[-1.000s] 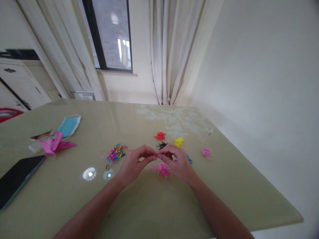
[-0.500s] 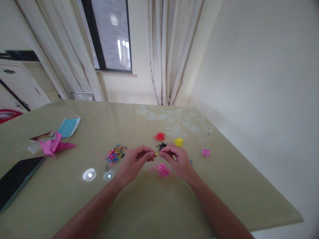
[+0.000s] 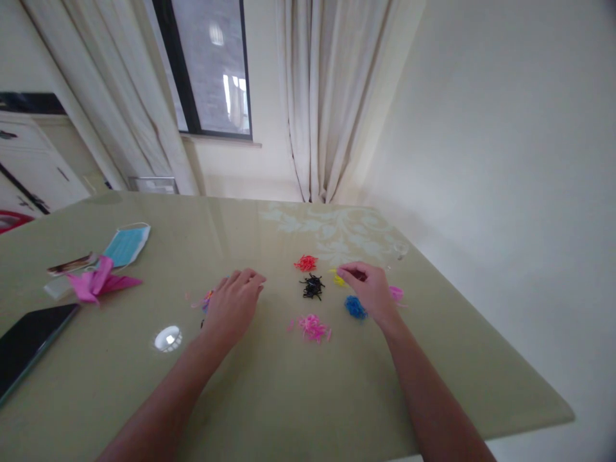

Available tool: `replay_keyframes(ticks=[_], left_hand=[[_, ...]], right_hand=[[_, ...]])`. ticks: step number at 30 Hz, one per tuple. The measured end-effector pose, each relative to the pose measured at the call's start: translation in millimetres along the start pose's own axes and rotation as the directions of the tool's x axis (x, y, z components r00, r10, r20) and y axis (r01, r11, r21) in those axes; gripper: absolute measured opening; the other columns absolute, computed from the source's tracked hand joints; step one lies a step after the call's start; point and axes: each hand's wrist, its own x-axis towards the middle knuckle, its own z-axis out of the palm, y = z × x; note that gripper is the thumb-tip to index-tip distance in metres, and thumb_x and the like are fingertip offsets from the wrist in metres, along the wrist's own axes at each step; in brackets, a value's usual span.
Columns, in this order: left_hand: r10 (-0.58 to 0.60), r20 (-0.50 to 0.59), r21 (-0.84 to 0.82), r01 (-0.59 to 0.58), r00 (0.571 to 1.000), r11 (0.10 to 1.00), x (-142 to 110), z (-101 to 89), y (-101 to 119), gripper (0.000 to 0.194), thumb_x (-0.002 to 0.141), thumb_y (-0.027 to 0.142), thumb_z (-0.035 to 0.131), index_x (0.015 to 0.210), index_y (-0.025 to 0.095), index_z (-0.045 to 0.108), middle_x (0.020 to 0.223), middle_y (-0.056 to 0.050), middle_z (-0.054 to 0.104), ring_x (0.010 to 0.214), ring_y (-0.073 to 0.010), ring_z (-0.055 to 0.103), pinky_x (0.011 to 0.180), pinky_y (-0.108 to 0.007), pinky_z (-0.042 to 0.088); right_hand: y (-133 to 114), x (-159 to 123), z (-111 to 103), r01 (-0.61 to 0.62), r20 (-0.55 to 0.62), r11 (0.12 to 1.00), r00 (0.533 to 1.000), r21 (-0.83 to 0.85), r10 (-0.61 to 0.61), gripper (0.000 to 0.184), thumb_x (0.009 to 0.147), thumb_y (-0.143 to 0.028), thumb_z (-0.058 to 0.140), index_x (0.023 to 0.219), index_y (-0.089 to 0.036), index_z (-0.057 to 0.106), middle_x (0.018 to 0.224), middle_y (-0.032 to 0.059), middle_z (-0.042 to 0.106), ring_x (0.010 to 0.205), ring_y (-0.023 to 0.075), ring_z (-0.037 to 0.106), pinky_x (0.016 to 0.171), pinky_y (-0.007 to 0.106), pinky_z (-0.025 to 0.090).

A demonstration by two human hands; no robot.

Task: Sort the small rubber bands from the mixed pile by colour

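My left hand [image 3: 233, 303] lies with fingers stretched out over the mixed pile of small coloured bands [image 3: 206, 300], hiding most of it. My right hand [image 3: 369, 289] is at the far right, fingers pinched together at the yellow pile [image 3: 337, 279]. Between the hands lie sorted piles on the green table [image 3: 289, 391]: red [image 3: 306, 263], black [image 3: 312, 287], blue [image 3: 355, 307] and pink [image 3: 314, 327].
A pink ring-like piece [image 3: 398, 293] lies right of my right hand. At the left are a dark phone [image 3: 26, 345], folded pink paper [image 3: 99, 283] and a blue face mask [image 3: 126, 244]. The table's right edge runs near the wall; window and curtains stand behind.
My hands were together over the pink pile, pulling a small yellow band. They have parted: the left went to the mixed pile, the right to the yellow pile.
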Motion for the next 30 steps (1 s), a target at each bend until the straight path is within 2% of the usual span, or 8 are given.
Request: replay_keyframes(ticks=[3, 6, 10, 13, 20, 26, 30], left_hand=[[-0.089, 0.111, 0.312, 0.051, 0.990, 0.949, 0.7, -4.1, -14.8, 0.030, 0.100, 0.018, 0.046, 0.108, 0.018, 0.075, 0.120, -0.015, 0.072, 0.115, -0.0338, 0.065, 0.095, -0.047, 0.051], [-0.182, 0.173, 0.399, 0.100, 0.968, 0.912, 2.0, -8.0, -20.6, 0.031, 0.102, 0.020, 0.043, 0.101, 0.017, 0.074, 0.109, -0.015, 0.072, 0.107, -0.0338, 0.067, 0.087, -0.044, 0.052], [-0.226, 0.174, 0.363, 0.151, 0.958, 0.920, 4.5, -10.7, -20.1, 0.032, 0.101, 0.018, 0.040, 0.100, 0.019, 0.072, 0.104, -0.014, 0.071, 0.101, -0.0328, 0.069, 0.079, -0.041, 0.053], [-0.244, 0.158, 0.343, 0.179, 0.957, 0.922, 5.5, -10.3, -19.7, 0.033, 0.100, 0.014, 0.039, 0.098, 0.018, 0.071, 0.105, -0.013, 0.071, 0.102, -0.0314, 0.069, 0.081, -0.040, 0.053], [-0.203, 0.143, 0.351, 0.142, 0.969, 0.926, 5.2, -5.2, -24.0, 0.035, 0.097, 0.007, 0.036, 0.099, 0.014, 0.070, 0.107, -0.016, 0.070, 0.106, -0.0320, 0.068, 0.084, -0.040, 0.052], [-0.241, 0.129, 0.300, 0.194, 0.962, 0.934, 6.5, -7.9, -24.0, 0.033, 0.097, 0.009, 0.037, 0.101, 0.019, 0.068, 0.104, -0.013, 0.070, 0.098, -0.0285, 0.069, 0.075, -0.035, 0.050], [-0.254, 0.166, 0.299, 0.197, 0.953, 0.934, 7.3, -8.2, -23.9, 0.031, 0.099, 0.014, 0.039, 0.098, 0.019, 0.070, 0.104, -0.013, 0.071, 0.100, -0.0282, 0.069, 0.077, -0.035, 0.050]], right_hand=[[19.9, 7.4, -6.2, -0.023, -0.059, 0.973, 0.998, -0.229, 0.009, 0.028, 0.085, -0.040, 0.069, 0.088, -0.016, 0.083, 0.080, 0.0111, 0.080, 0.069, 0.0229, 0.069, 0.066, 0.035, 0.053], [31.2, 9.6, -4.1, -0.043, -0.052, 0.942, 0.998, -0.332, 0.028, 0.022, 0.084, -0.032, 0.069, 0.088, -0.017, 0.084, 0.081, 0.0103, 0.080, 0.069, 0.0231, 0.070, 0.069, 0.036, 0.053], [38.1, 9.5, 0.6, -0.041, -0.030, 0.927, 0.999, -0.372, 0.032, 0.015, 0.081, -0.027, 0.072, 0.084, -0.019, 0.085, 0.079, 0.0093, 0.080, 0.069, 0.0235, 0.070, 0.069, 0.036, 0.052], [41.3, 9.3, 0.3, -0.037, -0.026, 0.916, 0.999, -0.399, 0.029, 0.014, 0.081, -0.025, 0.072, 0.082, -0.021, 0.085, 0.081, 0.0094, 0.081, 0.070, 0.0243, 0.072, 0.069, 0.036, 0.052], [43.4, 7.8, -1.8, -0.016, -0.039, 0.909, 0.999, -0.416, 0.000, 0.018, 0.085, -0.028, 0.069, 0.084, -0.022, 0.086, 0.083, 0.0095, 0.081, 0.072, 0.0253, 0.072, 0.069, 0.036, 0.052], [30.5, 6.6, -2.5, 0.016, -0.066, 0.919, 0.997, -0.393, -0.046, 0.026, 0.090, -0.034, 0.065, 0.089, -0.020, 0.086, 0.086, 0.0116, 0.080, 0.068, 0.0237, 0.069, 0.069, 0.037, 0.053], [16.0, 2.3, -0.9, 0.083, -0.068, 0.930, 0.991, -0.357, -0.115, 0.028, 0.092, -0.036, 0.063, 0.091, -0.018, 0.085, 0.083, 0.0107, 0.078, 0.065, 0.0216, 0.066, 0.068, 0.035, 0.052]])
